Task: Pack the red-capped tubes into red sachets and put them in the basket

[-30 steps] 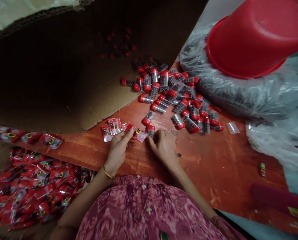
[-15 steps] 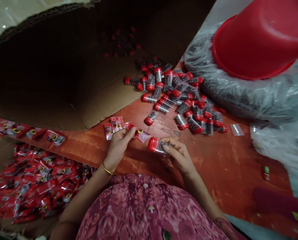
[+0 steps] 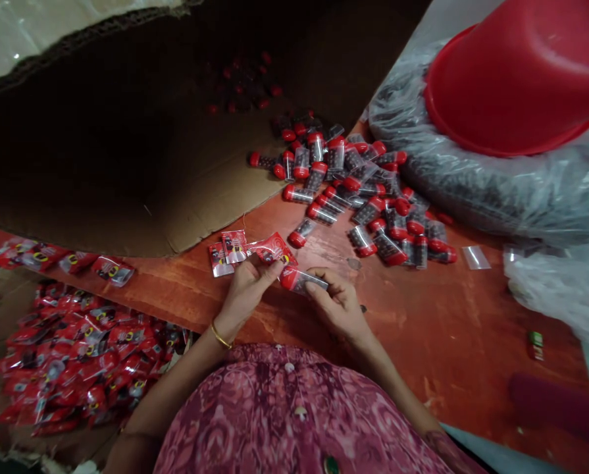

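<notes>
My left hand (image 3: 247, 289) is closed on a printed red plastic packet (image 3: 276, 247), its thumb and fingers pinching the near side. A clear bottle with a red cap (image 3: 301, 282) is in my right hand (image 3: 338, 299), gripped between thumb and fingers. The bottle's red cap end points left and meets the packet's near edge; whether it is inside the opening I cannot tell. Beyond my left hand lie a few flat red packets (image 3: 222, 255). Several more red-capped bottles (image 3: 324, 209), with dark contents, are heaped on the red table (image 3: 422, 329).
A large cardboard box (image 3: 215, 210) lies open at the back left, with more bottles inside. Filled red packets (image 3: 87, 362) are piled below the table's left edge. At the back right, a red bucket (image 3: 511, 85) rests on a plastic-wrapped bundle (image 3: 472, 191).
The packet has been raised and turned in my left hand. My right hand has brought the bottle left, so its cap end now meets the packet.
</notes>
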Action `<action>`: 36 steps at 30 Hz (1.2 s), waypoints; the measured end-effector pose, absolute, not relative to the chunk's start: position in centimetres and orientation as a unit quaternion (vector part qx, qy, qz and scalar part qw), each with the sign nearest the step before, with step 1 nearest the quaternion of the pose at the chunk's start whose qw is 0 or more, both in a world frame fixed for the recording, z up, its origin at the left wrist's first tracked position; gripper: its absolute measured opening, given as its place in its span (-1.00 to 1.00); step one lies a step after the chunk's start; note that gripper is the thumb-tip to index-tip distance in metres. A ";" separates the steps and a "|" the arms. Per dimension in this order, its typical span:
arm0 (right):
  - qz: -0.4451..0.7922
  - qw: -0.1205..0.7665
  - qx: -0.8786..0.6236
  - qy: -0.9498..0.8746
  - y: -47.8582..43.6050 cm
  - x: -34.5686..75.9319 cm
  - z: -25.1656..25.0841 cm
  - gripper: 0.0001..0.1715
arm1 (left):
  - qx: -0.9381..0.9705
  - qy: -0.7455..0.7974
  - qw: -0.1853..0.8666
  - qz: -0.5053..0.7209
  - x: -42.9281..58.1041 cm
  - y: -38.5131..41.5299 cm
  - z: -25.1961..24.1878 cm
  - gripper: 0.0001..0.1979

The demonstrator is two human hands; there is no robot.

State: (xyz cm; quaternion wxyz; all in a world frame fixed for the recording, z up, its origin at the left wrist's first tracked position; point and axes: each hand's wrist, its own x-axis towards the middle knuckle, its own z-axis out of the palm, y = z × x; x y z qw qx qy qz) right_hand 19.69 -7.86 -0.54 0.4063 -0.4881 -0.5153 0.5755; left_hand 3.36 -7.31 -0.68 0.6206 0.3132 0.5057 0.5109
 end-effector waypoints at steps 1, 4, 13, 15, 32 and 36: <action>0.576 0.408 -0.485 -0.517 -8.0 19.5 -0.7 -0.75 | 0.312 0.506 0.620 0.511 3.7 -7.3 -0.7 -0.67; 0.577 0.419 -0.494 -0.498 -8.2 18.8 -1.2 -0.72 | 0.298 0.523 0.613 0.511 4.5 -7.6 -1.2 -0.67; 0.605 0.432 -0.485 -0.461 -8.3 16.7 -1.8 -0.61 | 0.237 0.529 0.612 0.539 5.4 -7.9 -1.9 -0.68; 0.611 0.430 -0.478 -0.462 -8.4 16.4 -1.7 -0.62 | 0.231 0.531 0.611 0.540 5.1 -7.6 -1.8 -0.68; 0.637 0.461 -0.469 -0.402 -8.6 14.1 -2.1 -0.61 | 0.188 0.470 0.658 0.557 5.0 -7.6 -1.2 -0.56; 0.613 0.470 -0.473 -0.424 -8.7 13.9 -2.5 -0.65 | 0.192 0.475 0.659 0.551 5.4 -7.8 -2.1 -0.57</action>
